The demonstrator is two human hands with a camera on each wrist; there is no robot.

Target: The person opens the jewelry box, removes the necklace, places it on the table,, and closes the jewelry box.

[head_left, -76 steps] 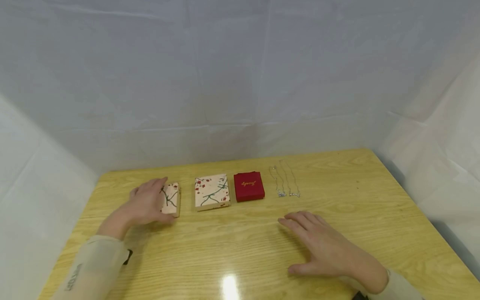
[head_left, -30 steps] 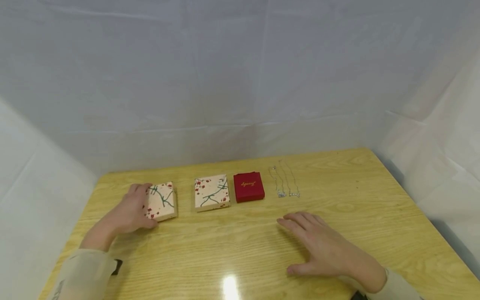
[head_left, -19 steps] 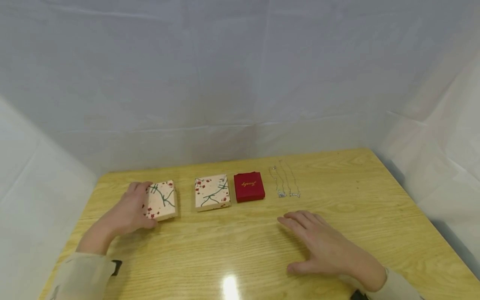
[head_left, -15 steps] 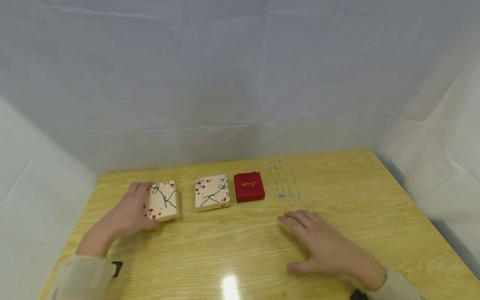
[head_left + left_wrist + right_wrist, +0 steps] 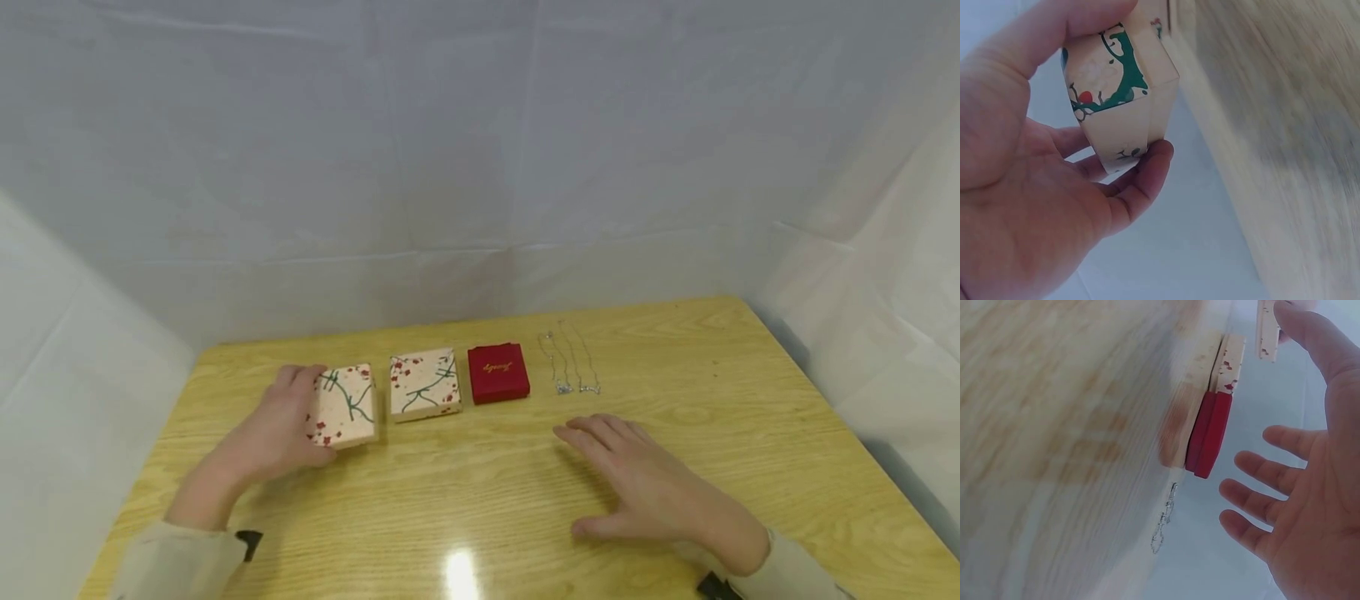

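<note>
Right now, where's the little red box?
In the head view, the red box sits on the table just right of centre, between a flowery box on its left and silver necklaces on its right.

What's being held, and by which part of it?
The leftmost floral box, gripped by opposite sides in the left hand; the right hand holds nothing.

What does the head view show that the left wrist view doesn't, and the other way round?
Only the head view: the right hand, two necklaces and the gold lettering on the red box.
Only the left wrist view: the palm of the left hand.
Both: the left hand gripping a floral box, and the wooden table.
</note>
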